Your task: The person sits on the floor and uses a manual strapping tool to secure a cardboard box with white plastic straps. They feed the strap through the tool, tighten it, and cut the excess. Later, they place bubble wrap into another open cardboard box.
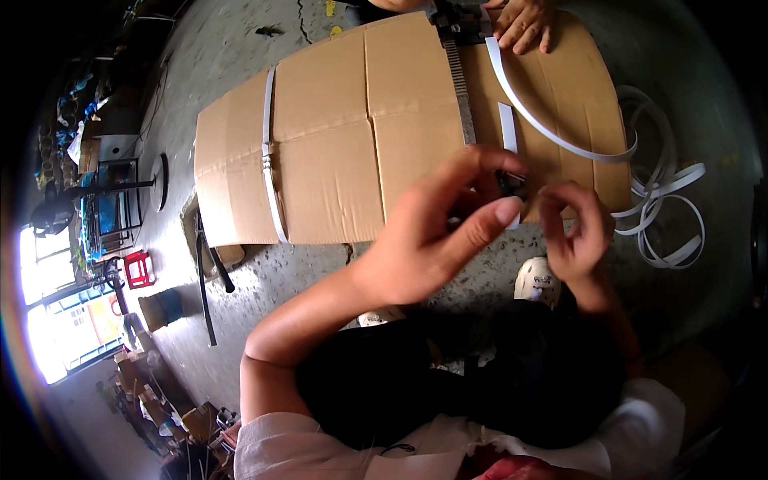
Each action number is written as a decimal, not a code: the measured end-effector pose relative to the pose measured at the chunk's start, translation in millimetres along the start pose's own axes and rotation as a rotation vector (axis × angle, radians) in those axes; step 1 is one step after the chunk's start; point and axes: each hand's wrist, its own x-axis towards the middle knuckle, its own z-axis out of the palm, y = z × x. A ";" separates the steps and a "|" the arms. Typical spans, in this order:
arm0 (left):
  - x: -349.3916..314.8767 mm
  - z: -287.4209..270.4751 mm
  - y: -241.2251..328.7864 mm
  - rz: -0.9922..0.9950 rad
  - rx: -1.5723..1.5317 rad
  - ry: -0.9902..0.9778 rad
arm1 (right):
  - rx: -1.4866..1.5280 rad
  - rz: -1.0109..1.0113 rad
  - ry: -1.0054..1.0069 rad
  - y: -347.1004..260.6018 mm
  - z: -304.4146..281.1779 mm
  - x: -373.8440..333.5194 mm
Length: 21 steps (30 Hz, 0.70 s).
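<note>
In front of me lies a large brown cardboard pack (320, 152), with a white strap (269, 104) round its left part. My left hand (436, 228) reaches over its near edge. Its curled forefinger and its thumb sit either side of a small dark metal piece (510, 184) on a short white strap end (507, 124). Just to the right, my right hand (572, 232) has its fingers curled in; whatever they may hold is hidden. A toothed metal bar (460, 88) crosses the cardboard from a dark tool head (464, 24) at the far edge.
Another person's hand (524, 22) rests on the far edge, beside the tool head. A long white strap (544, 132) curves off to loose coils (672, 216) on the floor at right. At left stand a red stool (139, 270) and a support (192, 224) under the cardboard.
</note>
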 end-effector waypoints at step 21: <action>-17.6 20.2 -0.6 0.226 -0.306 0.189 | 0.122 -0.021 -0.205 -71.4 29.0 41.2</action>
